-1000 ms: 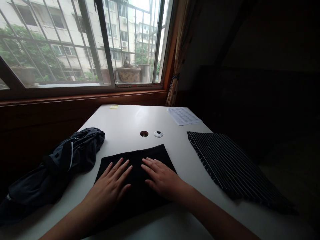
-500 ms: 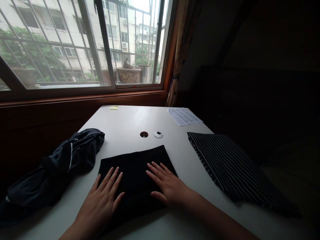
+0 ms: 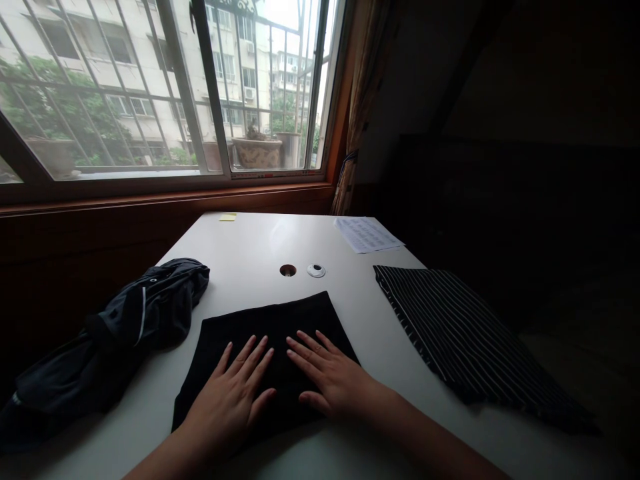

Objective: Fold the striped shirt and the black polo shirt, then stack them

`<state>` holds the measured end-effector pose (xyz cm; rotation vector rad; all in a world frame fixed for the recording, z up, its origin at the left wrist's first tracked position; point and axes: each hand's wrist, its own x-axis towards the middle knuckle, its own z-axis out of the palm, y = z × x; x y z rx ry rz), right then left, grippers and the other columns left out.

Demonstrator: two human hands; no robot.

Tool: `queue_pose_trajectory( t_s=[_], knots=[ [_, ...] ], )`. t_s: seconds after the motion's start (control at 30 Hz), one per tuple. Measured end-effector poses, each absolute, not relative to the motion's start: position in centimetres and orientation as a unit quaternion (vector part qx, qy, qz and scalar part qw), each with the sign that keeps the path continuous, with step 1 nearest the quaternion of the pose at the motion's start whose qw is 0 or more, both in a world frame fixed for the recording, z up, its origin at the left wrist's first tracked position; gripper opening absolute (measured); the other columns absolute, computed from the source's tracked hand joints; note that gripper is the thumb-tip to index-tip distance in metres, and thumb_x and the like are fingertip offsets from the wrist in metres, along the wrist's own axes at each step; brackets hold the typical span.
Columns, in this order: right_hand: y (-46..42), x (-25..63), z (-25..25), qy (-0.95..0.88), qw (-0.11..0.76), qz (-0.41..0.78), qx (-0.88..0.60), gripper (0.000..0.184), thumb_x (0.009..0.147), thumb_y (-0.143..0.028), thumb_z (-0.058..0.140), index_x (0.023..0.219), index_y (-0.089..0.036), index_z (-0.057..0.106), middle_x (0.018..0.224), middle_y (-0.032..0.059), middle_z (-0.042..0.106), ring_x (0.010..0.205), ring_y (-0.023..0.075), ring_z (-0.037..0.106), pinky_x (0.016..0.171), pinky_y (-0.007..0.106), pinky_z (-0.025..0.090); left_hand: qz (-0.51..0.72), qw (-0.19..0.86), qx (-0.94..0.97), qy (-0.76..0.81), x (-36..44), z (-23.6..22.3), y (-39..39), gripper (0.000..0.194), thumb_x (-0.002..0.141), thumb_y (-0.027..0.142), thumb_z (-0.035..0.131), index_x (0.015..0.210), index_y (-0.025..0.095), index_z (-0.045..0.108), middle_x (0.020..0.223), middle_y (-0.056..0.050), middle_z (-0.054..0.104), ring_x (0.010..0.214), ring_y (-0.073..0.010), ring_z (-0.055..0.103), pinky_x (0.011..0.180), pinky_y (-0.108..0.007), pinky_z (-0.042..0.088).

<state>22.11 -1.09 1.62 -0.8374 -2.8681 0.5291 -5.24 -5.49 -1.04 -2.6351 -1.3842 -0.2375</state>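
Observation:
A folded black piece of clothing (image 3: 275,320) lies flat on the white table in front of me; which kind of garment it is, I cannot tell. My left hand (image 3: 233,393) rests palm down on its left part, fingers spread. On the right part lies my right hand (image 3: 333,373), also flat with fingers apart. The fingertips of the two hands are close together but not touching. Neither hand grips the cloth. Parts of the garment under the palms are hidden.
A crumpled dark garment with a white stripe (image 3: 145,313) lies at the left edge. Black cloth with pale stripes (image 3: 465,333) is spread at the right. Farther back are printed sheets (image 3: 369,235), a yellow note (image 3: 228,217), a round table hole (image 3: 288,270) and its white cover (image 3: 316,271).
My left hand has slid right across the black garment, closer to my right hand, baring the garment's left edge. My right hand has shifted slightly left and down.

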Motion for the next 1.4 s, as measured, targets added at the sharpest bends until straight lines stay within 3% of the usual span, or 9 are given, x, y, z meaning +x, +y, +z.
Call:
queue_pose_trajectory(
  t_s=[0.23,0.5,0.8,0.97,1.13,1.4],
  knots=[
    [-1.1,22.1,1.6,-0.943,0.055,0.174,-0.277,0.074,0.099,-0.055,0.046,0.159,-0.027,0.015,0.166,0.0053,0.015,0.153,0.0273,0.009,0.124,0.054,0.005,-0.072,0.081,-0.874,-0.474,-5.1,-1.5,-6.0,0.061,0.102,0.053,0.037,0.157,0.03,0.024,0.159,-0.008,0.032,0.145,-0.0337,0.035,0.114,-0.06,0.032],
    [0.5,21.7,1.8,-0.939,0.07,0.151,-0.3,0.071,0.099,-0.058,0.043,0.158,-0.024,0.022,0.165,0.0046,0.021,0.153,0.0255,0.011,0.125,0.05,0.012,-0.046,0.028,-0.873,-0.484,-5.0,-1.3,-5.6,0.062,0.1,0.053,0.038,0.157,0.032,0.022,0.162,-0.008,0.024,0.148,-0.038,0.026,0.113,-0.066,0.029],
    [5.1,18.9,0.7,-0.935,0.088,0.101,-0.328,0.065,0.101,-0.055,0.037,0.156,-0.021,0.029,0.163,0.0076,0.026,0.152,0.0241,0.018,0.124,0.049,0.015,-0.047,-0.006,-0.929,-0.368,-5.7,1.9,-1.3,0.073,0.096,0.063,0.045,0.156,0.026,0.026,0.162,-0.009,0.026,0.15,-0.0299,0.021,0.122,-0.052,0.019],
    [5.4,18.6,0.0,-0.93,0.119,0.08,-0.338,0.058,0.103,-0.046,0.036,0.154,-0.018,0.034,0.16,0.0087,0.033,0.15,0.0216,0.025,0.124,0.046,0.018,-0.061,0.03,-0.901,-0.429,-5.5,0.7,2.5,0.068,0.101,0.061,0.029,0.155,0.019,0.032,0.159,-0.013,0.032,0.148,-0.0283,0.028,0.12,-0.05,0.023],
    [5.9,19.4,-0.3,-0.92,0.126,0.07,-0.365,0.058,0.103,-0.048,0.033,0.153,-0.019,0.038,0.16,0.0076,0.034,0.149,0.021,0.026,0.124,0.044,0.019,-0.083,0.045,-0.878,-0.47,-6.4,-1.4,3.2,0.069,0.1,0.062,0.031,0.157,0.022,0.025,0.162,-0.011,0.026,0.15,-0.0279,0.024,0.121,-0.05,0.019],
    [8.6,22.6,-0.4,-0.882,0.085,0.095,-0.454,0.069,0.102,-0.06,0.021,0.157,-0.019,0.027,0.164,0.0047,0.023,0.152,0.0213,0.017,0.124,0.046,0.013,-0.071,0.005,-0.815,-0.575,-8.4,-2.0,1.9,0.073,0.098,0.064,0.033,0.157,0.022,0.024,0.163,-0.012,0.019,0.151,-0.0321,0.017,0.12,-0.056,0.017]
  ],
)
